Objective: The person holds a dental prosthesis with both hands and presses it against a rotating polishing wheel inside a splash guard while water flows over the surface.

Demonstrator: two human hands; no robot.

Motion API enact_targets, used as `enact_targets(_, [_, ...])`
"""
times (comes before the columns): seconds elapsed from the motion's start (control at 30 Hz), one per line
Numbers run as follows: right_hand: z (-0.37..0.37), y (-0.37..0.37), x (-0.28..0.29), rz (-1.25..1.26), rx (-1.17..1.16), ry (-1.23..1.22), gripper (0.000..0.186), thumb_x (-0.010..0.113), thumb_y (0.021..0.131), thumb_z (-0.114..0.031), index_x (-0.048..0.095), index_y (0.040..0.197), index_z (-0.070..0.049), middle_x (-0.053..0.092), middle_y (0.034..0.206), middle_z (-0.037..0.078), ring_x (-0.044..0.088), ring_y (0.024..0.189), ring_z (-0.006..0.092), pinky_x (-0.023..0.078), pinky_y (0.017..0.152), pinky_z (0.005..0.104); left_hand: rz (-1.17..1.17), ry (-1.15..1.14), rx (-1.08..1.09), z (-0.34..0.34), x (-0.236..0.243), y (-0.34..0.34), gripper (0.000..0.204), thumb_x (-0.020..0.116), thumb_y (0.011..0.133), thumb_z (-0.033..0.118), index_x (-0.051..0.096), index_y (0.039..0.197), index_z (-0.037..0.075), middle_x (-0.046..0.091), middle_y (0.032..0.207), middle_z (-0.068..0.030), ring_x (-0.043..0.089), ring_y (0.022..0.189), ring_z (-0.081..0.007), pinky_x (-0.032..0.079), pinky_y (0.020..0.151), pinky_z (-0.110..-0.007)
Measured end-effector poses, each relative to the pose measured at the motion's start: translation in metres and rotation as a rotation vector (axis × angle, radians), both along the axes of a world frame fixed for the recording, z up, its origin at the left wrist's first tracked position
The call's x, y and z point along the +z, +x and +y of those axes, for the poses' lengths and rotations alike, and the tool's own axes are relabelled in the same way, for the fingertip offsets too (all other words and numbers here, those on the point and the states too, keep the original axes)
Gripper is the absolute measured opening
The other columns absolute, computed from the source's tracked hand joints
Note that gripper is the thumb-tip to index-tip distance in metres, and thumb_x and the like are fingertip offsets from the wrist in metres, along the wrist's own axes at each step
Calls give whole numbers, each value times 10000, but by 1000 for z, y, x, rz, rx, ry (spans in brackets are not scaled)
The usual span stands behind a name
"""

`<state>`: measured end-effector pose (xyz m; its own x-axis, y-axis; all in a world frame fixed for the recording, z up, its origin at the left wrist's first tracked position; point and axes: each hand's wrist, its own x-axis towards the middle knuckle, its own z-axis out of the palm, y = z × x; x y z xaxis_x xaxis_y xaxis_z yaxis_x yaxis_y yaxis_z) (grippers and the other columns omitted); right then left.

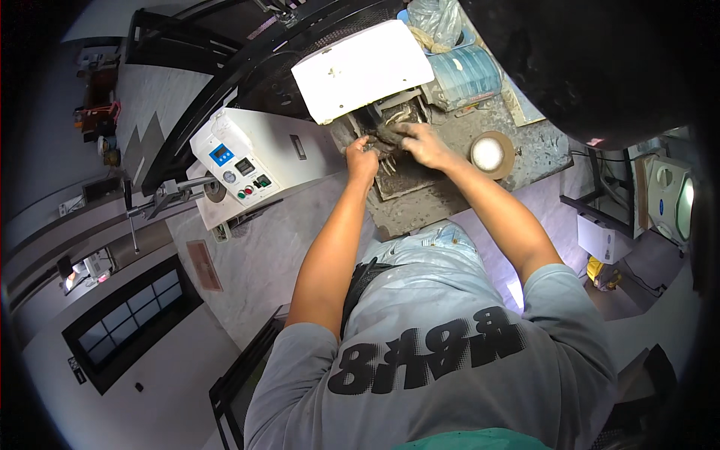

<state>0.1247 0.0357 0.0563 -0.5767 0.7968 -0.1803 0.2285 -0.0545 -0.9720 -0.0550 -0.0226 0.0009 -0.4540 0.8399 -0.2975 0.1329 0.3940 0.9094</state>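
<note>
Both my hands are together under the front edge of a white machine hood (367,69). My left hand (362,159) is closed, thumb up, at the left side of a dark, grey-smeared piece (388,138). From the right, my right hand (424,145) grips the same piece with bent fingers. Its exact kind is hidden by the fingers and the grey muck. Below and behind the hands lies a dirty, slurry-coated tray (405,182). Pale, stringy bits show inside the opening beneath the hood.
The grey-stained worktop (529,154) holds a round tub (489,154) with white contents at right. Behind it are a bluish clear plastic box (469,77) and a clear plastic bag (437,22). A white control cabinet (262,161) stands left; a large black shape (592,67) fills the upper right.
</note>
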Motion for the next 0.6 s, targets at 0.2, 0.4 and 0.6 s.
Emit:
enact_targets(0.2, [12,-14,5,-327,-101,135,369,567,815,-185,637,1099,39,640,1057,260,615,1028,374,465,913,394,-452,6,237,26,-10,-1,573,545,712,-93,455,1278,-118,599,1097,-164,571,978,-207,448,860,-294])
enact_targets(0.4, [26,-23,-27,-294,-302,1,288,633,792,-168,688,995,30,656,1009,249,633,995,360,479,903,383,-413,-53,382,51,24,22,363,532,692,-95,562,1053,-77,592,882,-83,538,776,-155,442,709,-275])
enact_targets(0.6, [29,-38,-46,-326,-364,41,303,640,781,-193,689,985,25,658,985,253,631,987,369,485,886,404,-421,-186,330,64,41,10,551,571,708,-78,463,1246,-119,568,1100,-175,535,1033,-234,401,930,-313])
